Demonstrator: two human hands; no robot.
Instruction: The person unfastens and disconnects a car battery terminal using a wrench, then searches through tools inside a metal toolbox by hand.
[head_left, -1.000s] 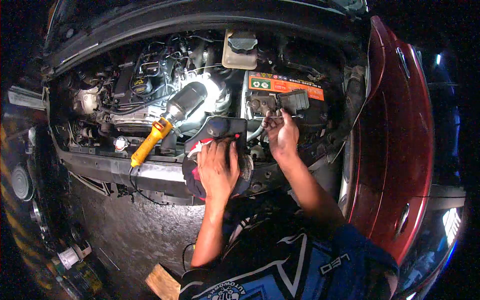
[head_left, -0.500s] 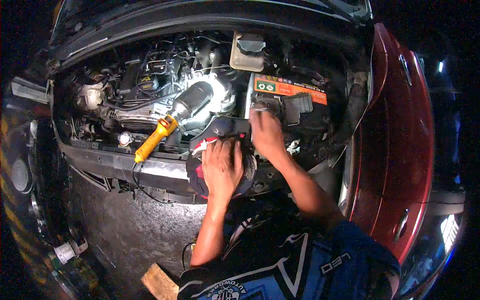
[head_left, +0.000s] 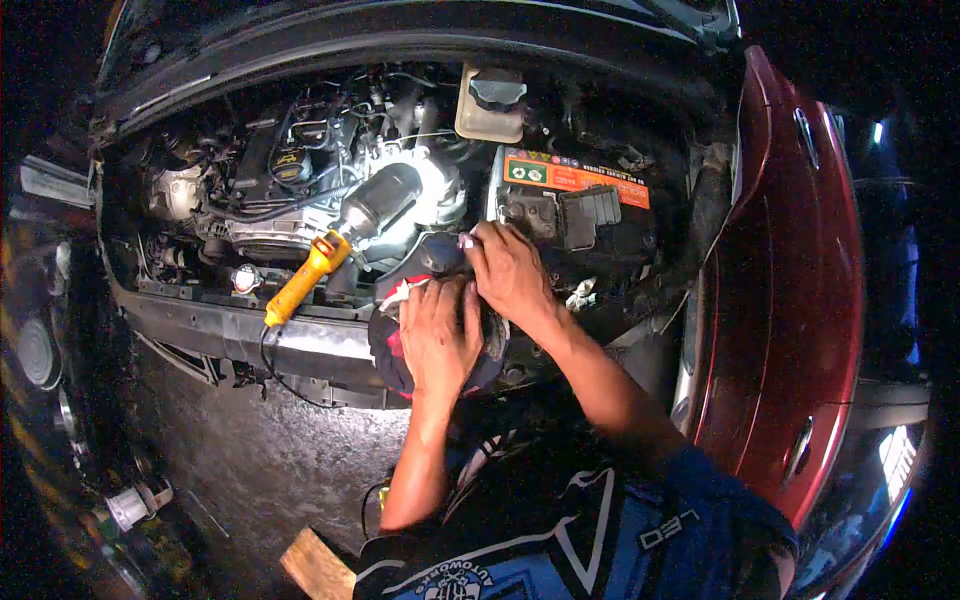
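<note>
My left hand (head_left: 437, 335) presses down on a rounded dark cloth bundle (head_left: 384, 345) with red and white patches, its fingers curled over the top. The bundle rests at the front edge of the engine bay, and anything under the palm is hidden. Just to the right, my right hand (head_left: 512, 270) has its fingers bent and drawn together over the bundle's far right side. A small pale spot shows at its fingertips, too small to name. Beyond the fingers is a smooth black rounded part (head_left: 438, 252).
A yellow work lamp (head_left: 300, 290) lies across the front of the engine, its cord hanging over the bumper bar. The battery (head_left: 580, 180) has an orange label and black covers. Behind it sits a fluid reservoir (head_left: 490, 110). A wooden block (head_left: 318, 565) lies on the floor.
My right hand has moved left and toward me, from near the battery's edge to the bundle. My left hand stays on the cloth. The view has shifted slightly.
</note>
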